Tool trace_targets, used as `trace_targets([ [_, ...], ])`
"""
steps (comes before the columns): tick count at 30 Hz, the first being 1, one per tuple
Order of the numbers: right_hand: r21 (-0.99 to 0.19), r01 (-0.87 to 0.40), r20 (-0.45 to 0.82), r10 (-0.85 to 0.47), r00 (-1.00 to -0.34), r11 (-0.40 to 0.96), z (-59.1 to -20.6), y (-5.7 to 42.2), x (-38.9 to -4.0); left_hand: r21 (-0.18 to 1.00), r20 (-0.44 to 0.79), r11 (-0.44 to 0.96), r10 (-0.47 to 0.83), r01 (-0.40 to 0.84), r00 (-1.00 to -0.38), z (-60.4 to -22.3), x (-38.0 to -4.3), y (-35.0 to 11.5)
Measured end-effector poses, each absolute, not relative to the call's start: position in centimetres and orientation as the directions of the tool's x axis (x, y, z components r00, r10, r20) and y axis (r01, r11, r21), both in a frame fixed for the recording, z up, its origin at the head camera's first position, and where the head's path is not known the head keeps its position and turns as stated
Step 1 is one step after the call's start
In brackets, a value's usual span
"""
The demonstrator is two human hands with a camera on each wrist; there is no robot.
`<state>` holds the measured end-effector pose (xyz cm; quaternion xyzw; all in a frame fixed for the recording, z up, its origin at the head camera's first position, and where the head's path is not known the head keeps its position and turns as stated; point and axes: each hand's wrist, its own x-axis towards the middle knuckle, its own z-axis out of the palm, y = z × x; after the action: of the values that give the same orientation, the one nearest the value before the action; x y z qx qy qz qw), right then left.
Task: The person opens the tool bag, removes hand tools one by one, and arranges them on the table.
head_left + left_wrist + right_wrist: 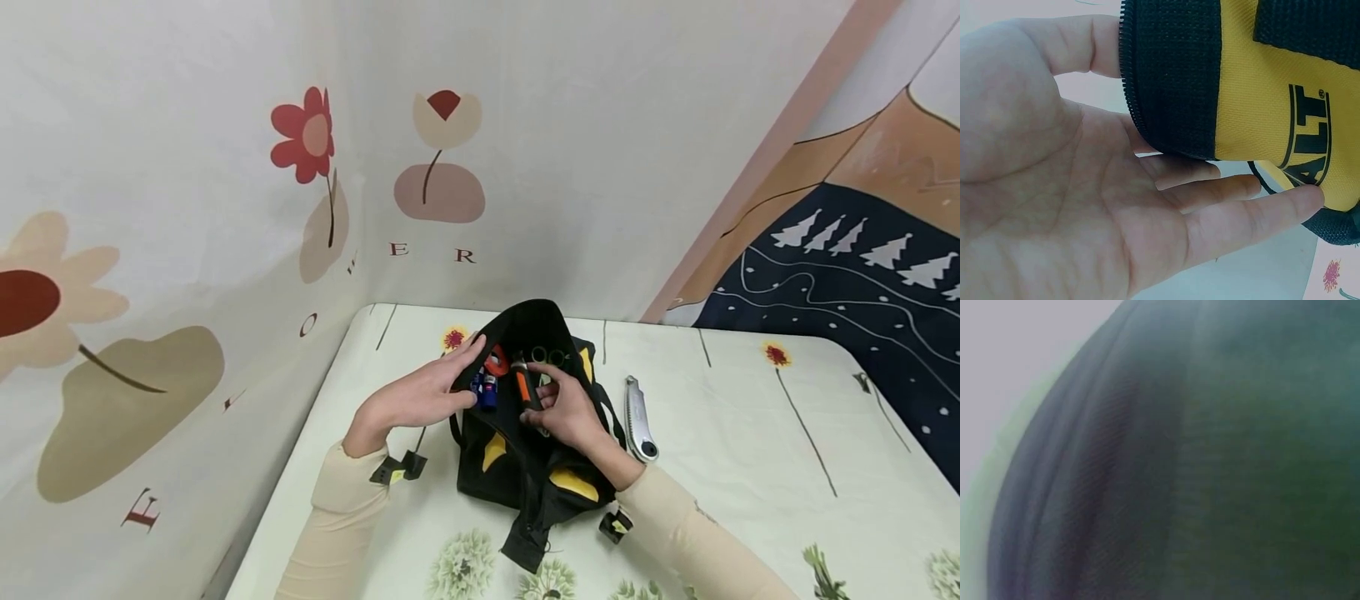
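A black and yellow tool bag (487, 479) stands unzipped on the table, its mouth spread. My left hand (423, 392) holds the bag's left rim, with the thumb at the opening; in the left wrist view, its straight fingers lie along the yellow side (1254, 94) with partial "ALT" lettering. Inside the mouth, my right hand (566, 408) grips a black and orange handle (524, 385); the tool's lower end is hidden. Beside it in the bag are blue items (489, 393), a red-orange item (497, 361) and dark ring-shaped handles (555, 357). Blurred dark fabric (1147, 456) fills most of the right wrist view.
Right of the bag, a long silver-grey tool (639, 419) with a toothed edge lies on the flower-printed tablecloth (735, 433). A black strap with a zipper end (528, 533) hangs toward the front. Printed cloth walls (525, 150) rise behind and to the left.
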<state>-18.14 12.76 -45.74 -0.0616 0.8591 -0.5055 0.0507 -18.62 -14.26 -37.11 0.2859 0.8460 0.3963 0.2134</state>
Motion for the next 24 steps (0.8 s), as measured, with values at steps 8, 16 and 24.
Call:
trace_targets([
  [8, -0.892, -0.064, 0.0, -0.142, -0.99, 0.447, -44.7, 12.6, -17.2, 0.79, -0.132, 0.525, 0.649, 0.315, -0.749, -37.2, -18.6, -14.3],
  [16, -0.897, -0.091, 0.038, -0.128, -0.991, 0.433, -43.3, 12.5, -16.2, 0.791, -0.13, 0.528, 0.64, 0.31, -0.757, -37.3, -18.6, -14.2],
  [24, -0.934, -0.1, 0.056, -0.137, -0.989, 0.342, -42.2, 13.0, -15.4, 0.793, -0.134, 0.528, 0.637, 0.303, -0.759, -37.2, -18.5, -14.2],
])
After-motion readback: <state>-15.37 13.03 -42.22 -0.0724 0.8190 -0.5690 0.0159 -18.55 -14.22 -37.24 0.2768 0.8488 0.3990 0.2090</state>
